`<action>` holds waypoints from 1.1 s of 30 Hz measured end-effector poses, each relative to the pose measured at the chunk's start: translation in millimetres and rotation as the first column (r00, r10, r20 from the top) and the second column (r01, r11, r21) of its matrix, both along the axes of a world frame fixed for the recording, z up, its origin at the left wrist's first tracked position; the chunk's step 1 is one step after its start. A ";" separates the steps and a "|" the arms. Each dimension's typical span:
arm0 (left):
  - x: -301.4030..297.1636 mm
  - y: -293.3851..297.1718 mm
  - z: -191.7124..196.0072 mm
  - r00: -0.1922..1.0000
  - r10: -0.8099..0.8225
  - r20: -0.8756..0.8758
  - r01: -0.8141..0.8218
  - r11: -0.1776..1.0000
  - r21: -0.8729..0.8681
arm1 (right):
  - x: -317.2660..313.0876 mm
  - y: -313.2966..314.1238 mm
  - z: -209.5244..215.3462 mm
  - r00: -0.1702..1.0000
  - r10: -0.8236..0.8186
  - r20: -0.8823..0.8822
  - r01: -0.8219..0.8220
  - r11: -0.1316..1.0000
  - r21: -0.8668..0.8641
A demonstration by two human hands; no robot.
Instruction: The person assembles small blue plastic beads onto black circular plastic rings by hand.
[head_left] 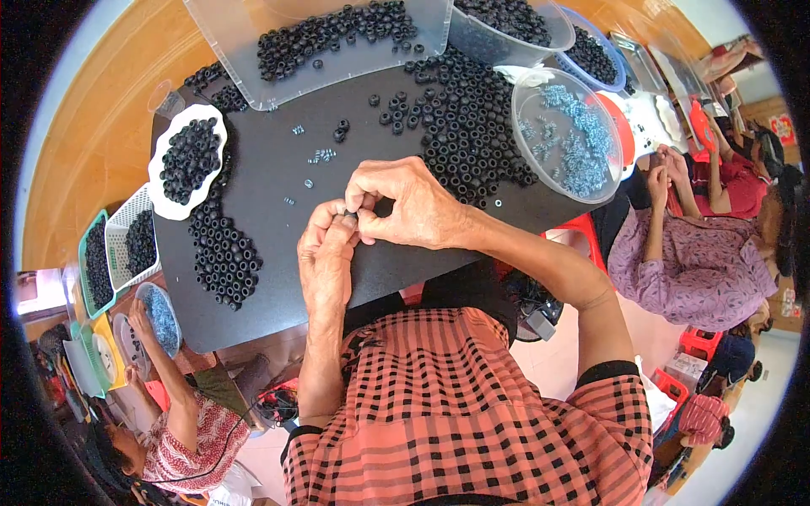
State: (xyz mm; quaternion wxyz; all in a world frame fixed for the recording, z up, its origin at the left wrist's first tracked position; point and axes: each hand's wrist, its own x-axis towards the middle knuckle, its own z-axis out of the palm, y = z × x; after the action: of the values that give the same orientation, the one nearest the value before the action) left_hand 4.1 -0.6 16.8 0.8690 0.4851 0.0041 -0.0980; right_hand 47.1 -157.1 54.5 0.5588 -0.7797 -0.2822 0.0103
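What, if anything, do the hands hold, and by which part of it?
A small dark piece, held at the fingertips where the left hand and right hand meet; its gripped part is hidden.

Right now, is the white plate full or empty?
Well filled: black beads cover most of the white plate, leaving mainly its wavy rim bare. I cannot tell how deep they lie.

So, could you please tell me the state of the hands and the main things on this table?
Left hand, grip closed.
Right hand, grip closed.
Small dark piece, held between the hands, mostly hidden.
Scalloped white plate, mostly covered with black pieces.
Rectangular clear bin, uncovered, partly filled.
Deep clear tub, uncovered, holding black pieces.
Round clear tub, uncovered, holding blue coils.
Loose black pieces, spread in groups.
Loose blue coils, scattered.
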 end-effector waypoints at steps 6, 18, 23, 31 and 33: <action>-4.5 -4.0 -1.6 1.000 0.002 0.005 -0.002 1.000 -0.015 | -2.4 -7.9 8.2 0.991 0.046 -0.125 -0.052 0.998 -0.044; -7.3 -9.5 7.6 0.998 -0.042 0.051 0.028 0.968 0.250 | -10.6 -5.5 0.7 0.992 -0.080 0.095 0.086 0.995 -0.055; -7.5 -6.6 6.9 0.992 0.003 0.125 -0.050 0.927 0.371 | -5.9 -7.2 -0.2 1.000 -0.019 0.002 0.019 0.997 -0.076; -11.4 -2.0 12.0 0.995 -0.099 -0.018 0.100 0.934 0.344 | -23.4 -13.6 -4.5 0.998 -0.064 -0.010 0.064 0.998 -0.023; -10.5 -0.9 7.4 0.994 -0.100 -0.044 0.107 0.968 0.227 | -23.9 -13.4 -4.4 0.998 -0.059 0.033 0.060 0.998 -0.022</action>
State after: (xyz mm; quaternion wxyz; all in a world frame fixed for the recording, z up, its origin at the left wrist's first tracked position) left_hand -6.4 -1.5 24.3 0.8009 0.5797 0.0042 -0.1499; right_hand 23.1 -170.5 50.1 0.5452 -0.7942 -0.2677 -0.0156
